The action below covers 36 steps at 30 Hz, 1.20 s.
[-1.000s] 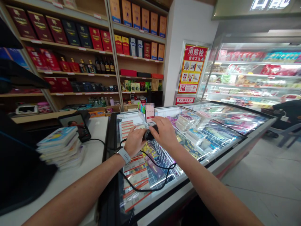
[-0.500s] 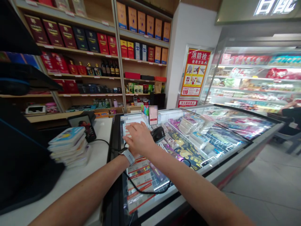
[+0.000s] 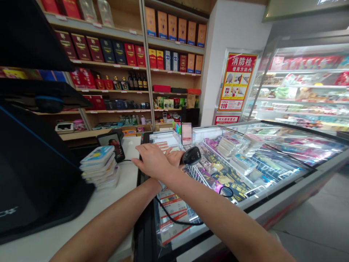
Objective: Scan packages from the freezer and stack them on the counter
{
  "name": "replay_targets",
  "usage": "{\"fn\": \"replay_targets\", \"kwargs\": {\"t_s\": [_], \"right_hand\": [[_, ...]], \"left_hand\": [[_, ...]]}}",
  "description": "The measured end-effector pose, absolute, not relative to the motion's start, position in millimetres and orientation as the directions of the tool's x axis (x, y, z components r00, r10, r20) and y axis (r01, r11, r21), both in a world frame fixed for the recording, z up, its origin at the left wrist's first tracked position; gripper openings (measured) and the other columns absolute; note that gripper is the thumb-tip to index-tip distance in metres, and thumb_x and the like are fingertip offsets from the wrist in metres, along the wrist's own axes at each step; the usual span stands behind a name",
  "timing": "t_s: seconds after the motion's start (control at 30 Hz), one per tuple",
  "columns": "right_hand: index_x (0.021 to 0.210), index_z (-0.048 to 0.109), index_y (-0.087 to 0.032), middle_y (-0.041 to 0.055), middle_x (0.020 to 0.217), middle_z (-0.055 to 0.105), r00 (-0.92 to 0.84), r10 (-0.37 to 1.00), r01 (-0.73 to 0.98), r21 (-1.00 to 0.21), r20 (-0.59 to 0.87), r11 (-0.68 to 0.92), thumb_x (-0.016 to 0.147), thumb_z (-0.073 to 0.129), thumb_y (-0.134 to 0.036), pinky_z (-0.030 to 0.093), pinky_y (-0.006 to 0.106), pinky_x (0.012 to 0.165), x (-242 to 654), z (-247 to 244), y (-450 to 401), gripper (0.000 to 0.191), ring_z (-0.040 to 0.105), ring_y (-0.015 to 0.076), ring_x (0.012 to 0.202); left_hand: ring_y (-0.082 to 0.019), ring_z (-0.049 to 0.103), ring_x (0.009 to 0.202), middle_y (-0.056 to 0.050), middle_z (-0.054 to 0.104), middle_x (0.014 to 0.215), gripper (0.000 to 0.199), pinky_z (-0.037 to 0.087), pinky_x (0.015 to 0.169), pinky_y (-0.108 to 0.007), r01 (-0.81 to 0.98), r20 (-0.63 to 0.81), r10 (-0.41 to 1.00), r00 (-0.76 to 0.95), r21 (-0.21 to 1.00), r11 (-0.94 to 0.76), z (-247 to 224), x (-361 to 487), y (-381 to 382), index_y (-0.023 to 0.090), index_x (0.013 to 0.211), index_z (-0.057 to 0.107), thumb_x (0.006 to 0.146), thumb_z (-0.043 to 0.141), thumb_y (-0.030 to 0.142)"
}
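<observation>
My left hand [image 3: 173,157] is closed around the black handheld scanner [image 3: 191,155], whose head points right over the glass-topped freezer [image 3: 191,242]. Crossing above my left wrist, my right hand [image 3: 151,159] has its fingers reaching left past the freezer's dark edge, apart and with nothing seen in them. Below my hands, a black cable loops over price labels [image 3: 171,218] under the glass. Just beyond the scanner stands a pink-screened phone or display [image 3: 187,134], partly blurred out.
On the white counter [image 3: 107,207] at left are a stack of packages [image 3: 99,165], a small screen device [image 3: 112,145] and a large black terminal [image 3: 32,163]. Stocked shelves [image 3: 109,65] stand behind. Packs [image 3: 230,143] lie on the freezer.
The view has turned left, so the scene sits further right. My right hand has moved left relative to the scanner, uncovering my left hand's fingers.
</observation>
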State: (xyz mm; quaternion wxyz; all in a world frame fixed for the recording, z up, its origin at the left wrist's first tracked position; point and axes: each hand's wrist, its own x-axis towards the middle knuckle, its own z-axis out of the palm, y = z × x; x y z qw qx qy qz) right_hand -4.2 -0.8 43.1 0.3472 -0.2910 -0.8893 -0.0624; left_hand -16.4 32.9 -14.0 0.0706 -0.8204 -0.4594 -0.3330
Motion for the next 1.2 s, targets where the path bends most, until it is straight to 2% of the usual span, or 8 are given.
{"fn": "replay_targets", "kwargs": {"t_s": [0.13, 0.27, 0.43, 0.53, 0.67, 0.83, 1.03, 1.2], "right_hand": [[0.128, 0.053, -0.012, 0.0153, 0.127, 0.063, -0.632, 0.406, 0.442, -0.123, 0.660, 0.888, 0.096, 0.056, -0.041, 0.044, 0.036, 0.103, -30, 43, -3, 0.044, 0.056, 0.0232, 0.123], [0.142, 0.041, -0.013, 0.0175, 0.146, 0.048, -0.664, 0.365, 0.376, -0.130, 0.653, 0.918, 0.096, 0.053, -0.044, 0.043, 0.038, 0.107, -57, 42, -10, 0.057, 0.046, 0.0241, 0.134], [0.145, 0.039, -0.015, 0.0164, 0.151, 0.044, -0.719, 0.308, 0.336, -0.076, 0.622, 0.939, 0.099, 0.049, -0.041, 0.036, 0.042, 0.114, -87, 37, -14, 0.053, 0.036, 0.0230, 0.143], [0.140, 0.044, -0.013, 0.0168, 0.149, 0.046, -0.737, 0.300, 0.329, -0.067, 0.605, 0.942, 0.100, 0.045, -0.040, 0.037, 0.043, 0.114, -98, 32, -11, 0.048, 0.035, 0.0232, 0.143], [0.131, 0.052, -0.014, 0.0169, 0.142, 0.053, -0.742, 0.286, 0.307, -0.070, 0.606, 0.949, 0.099, 0.050, -0.036, 0.039, 0.042, 0.111, -101, 29, -9, 0.039, 0.043, 0.0232, 0.137], [0.124, 0.055, -0.013, 0.0138, 0.135, 0.059, -0.746, 0.248, 0.318, 0.003, 0.617, 0.948, 0.098, 0.052, -0.028, 0.038, 0.034, 0.111, -97, 32, -9, 0.031, 0.050, 0.0199, 0.129], [0.114, 0.058, -0.018, 0.0082, 0.119, 0.065, -0.740, 0.268, 0.349, 0.012, 0.617, 0.937, 0.098, 0.046, -0.018, 0.048, 0.029, 0.097, -93, 32, -8, 0.019, 0.058, 0.0183, 0.114], [0.109, 0.058, -0.018, 0.0063, 0.116, 0.065, -0.767, 0.235, 0.363, 0.101, 0.598, 0.926, 0.099, 0.043, -0.014, 0.051, 0.027, 0.090, -86, 36, -15, 0.018, 0.059, 0.0176, 0.110]], "left_hand": [[-0.027, 0.066, 0.103, -0.009, 0.073, 0.106, 0.035, 0.033, 0.113, -0.050, 0.797, 0.575, 0.696, 0.430, 0.121, -0.592, -17, -19, 33, 0.020, 0.109, 0.062, 0.074, 0.068, 0.018], [-0.027, 0.066, 0.106, -0.009, 0.073, 0.109, 0.035, 0.031, 0.113, -0.050, 0.796, 0.589, 0.695, 0.413, 0.138, -0.590, -17, -17, 28, 0.021, 0.112, 0.060, 0.078, 0.068, 0.020], [-0.026, 0.066, 0.107, -0.008, 0.073, 0.110, 0.035, 0.031, 0.113, -0.050, 0.793, 0.598, 0.692, 0.404, 0.148, -0.591, -15, -17, 25, 0.022, 0.113, 0.060, 0.079, 0.069, 0.020], [-0.027, 0.066, 0.106, -0.008, 0.073, 0.108, 0.035, 0.032, 0.112, -0.050, 0.794, 0.607, 0.685, 0.402, 0.142, -0.591, -15, -18, 26, 0.021, 0.113, 0.060, 0.079, 0.069, 0.021], [-0.027, 0.066, 0.106, -0.008, 0.073, 0.109, 0.035, 0.032, 0.112, -0.050, 0.790, 0.618, 0.679, 0.396, 0.147, -0.595, -15, -18, 26, 0.021, 0.113, 0.060, 0.079, 0.069, 0.020], [-0.027, 0.065, 0.107, -0.008, 0.073, 0.111, 0.035, 0.031, 0.112, -0.051, 0.783, 0.618, 0.680, 0.395, 0.160, -0.601, -13, -19, 24, 0.021, 0.113, 0.060, 0.080, 0.068, 0.020], [-0.027, 0.065, 0.109, -0.009, 0.072, 0.112, 0.034, 0.031, 0.112, -0.051, 0.781, 0.618, 0.678, 0.399, 0.158, -0.604, -13, -19, 26, 0.020, 0.114, 0.060, 0.081, 0.068, 0.021], [-0.027, 0.065, 0.108, -0.009, 0.072, 0.111, 0.033, 0.031, 0.113, -0.051, 0.774, 0.626, 0.667, 0.403, 0.155, -0.613, -15, -20, 27, 0.022, 0.114, 0.060, 0.081, 0.067, 0.023]]}}
